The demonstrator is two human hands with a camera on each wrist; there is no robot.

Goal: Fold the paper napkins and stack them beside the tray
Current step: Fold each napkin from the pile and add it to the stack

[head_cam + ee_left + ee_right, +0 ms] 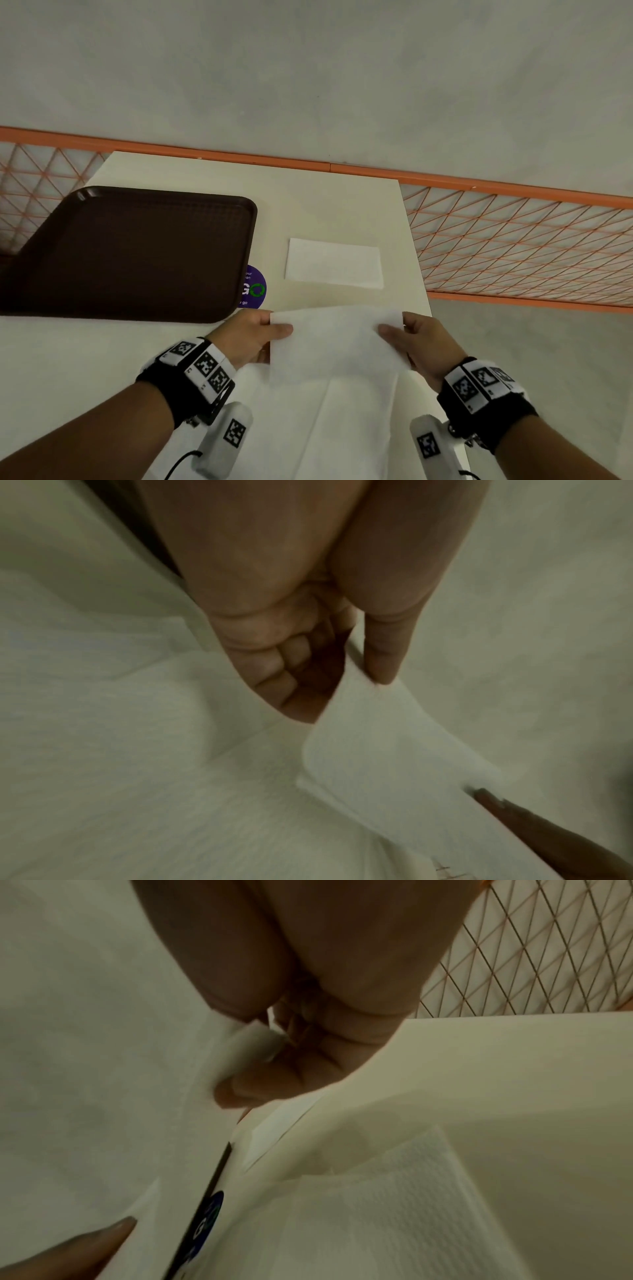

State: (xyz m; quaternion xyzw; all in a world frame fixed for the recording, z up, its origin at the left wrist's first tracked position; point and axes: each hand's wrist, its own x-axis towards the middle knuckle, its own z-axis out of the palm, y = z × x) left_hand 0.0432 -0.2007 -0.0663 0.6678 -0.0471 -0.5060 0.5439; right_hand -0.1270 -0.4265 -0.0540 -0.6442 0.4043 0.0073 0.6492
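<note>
On the smooth cream table (342, 212) the dark, textured tray (130, 253) sits at my left, with one folded napkin (334, 263), a flat dimpled rectangle, lying just beside it. I hold the open napkin (337, 346), soft and limp, above the near edge. My left hand (251, 337) and right hand (423, 346) each pinch a top corner; I should bring those corners evenly onto the bottom ones, then crease.
</note>
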